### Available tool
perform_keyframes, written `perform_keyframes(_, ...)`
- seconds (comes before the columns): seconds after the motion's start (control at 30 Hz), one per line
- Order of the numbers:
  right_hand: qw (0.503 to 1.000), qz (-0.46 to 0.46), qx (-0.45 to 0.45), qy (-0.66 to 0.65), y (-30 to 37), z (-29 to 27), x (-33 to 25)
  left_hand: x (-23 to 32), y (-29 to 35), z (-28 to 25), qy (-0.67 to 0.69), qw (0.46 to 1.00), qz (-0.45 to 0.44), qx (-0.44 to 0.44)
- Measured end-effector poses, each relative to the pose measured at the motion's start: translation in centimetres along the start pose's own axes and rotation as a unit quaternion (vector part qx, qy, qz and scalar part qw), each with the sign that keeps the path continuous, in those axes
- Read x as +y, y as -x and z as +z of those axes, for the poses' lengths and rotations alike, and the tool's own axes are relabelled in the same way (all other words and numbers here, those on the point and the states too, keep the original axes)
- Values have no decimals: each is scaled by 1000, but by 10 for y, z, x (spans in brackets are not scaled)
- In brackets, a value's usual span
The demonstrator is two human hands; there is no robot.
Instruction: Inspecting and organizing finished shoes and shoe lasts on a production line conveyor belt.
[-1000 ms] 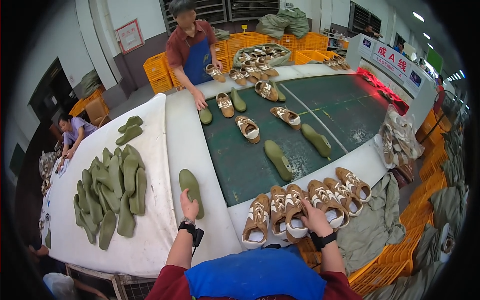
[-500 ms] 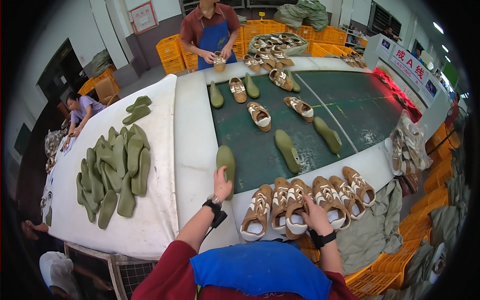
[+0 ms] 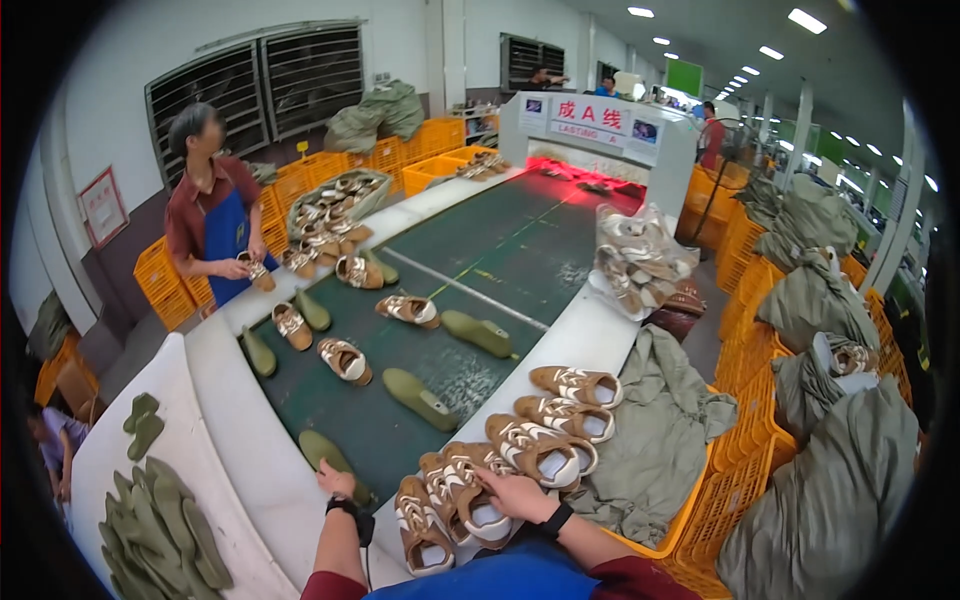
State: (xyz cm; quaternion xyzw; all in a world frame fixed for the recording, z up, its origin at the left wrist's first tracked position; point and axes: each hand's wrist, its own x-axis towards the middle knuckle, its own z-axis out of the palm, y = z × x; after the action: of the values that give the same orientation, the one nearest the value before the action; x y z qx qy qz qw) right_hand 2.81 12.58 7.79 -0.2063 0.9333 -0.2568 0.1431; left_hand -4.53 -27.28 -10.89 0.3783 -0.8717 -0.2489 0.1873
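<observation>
My left hand (image 3: 337,482) is closed around the side of a green shoe last (image 3: 328,452), which lies at the near left edge of the dark green conveyor belt (image 3: 520,225). To the right, my right hand (image 3: 518,497) grips the collar of a brown sneaker (image 3: 462,490) with white stripes and laces. That sneaker stands in a row with several alike on the white belt border. Further sneakers, such as one sneaker (image 3: 345,361), lie on the belt among green lasts, among them a last (image 3: 418,398) and another last (image 3: 478,333).
A pile of green lasts (image 3: 160,525) covers part of the white table (image 3: 215,480) at left. Across the belt a person in a blue apron (image 3: 225,220) holds a sneaker. Bagged shoes (image 3: 640,262), grey-green cloth (image 3: 655,430) and orange crates (image 3: 735,470) stand at right.
The view has swung to the right, bringing the belt's red-lit far end and the crates further in. My hands stay at the same last and the row of sneakers.
</observation>
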Motion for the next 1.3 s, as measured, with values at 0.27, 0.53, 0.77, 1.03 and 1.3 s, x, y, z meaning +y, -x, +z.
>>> perform_keyframes(0.27,969,-88,232,-6,7,-30,-24,96,86,-127,186,905,284,-256)
perform_keyframes(0.53,916,-285,281,-41,5,-34,-105,150,180,-222,435,781,173,-413)
perform_keyframes(0.77,923,-286,237,-99,11,-22,-117,142,193,-243,379,861,192,-280)
perform_keyframes(1.03,923,-274,256,-84,6,-14,-114,150,201,-252,224,915,226,-249)
perform_keyframes(1.3,905,-312,279,-71,-2,-13,-115,152,199,-239,187,928,323,-15)
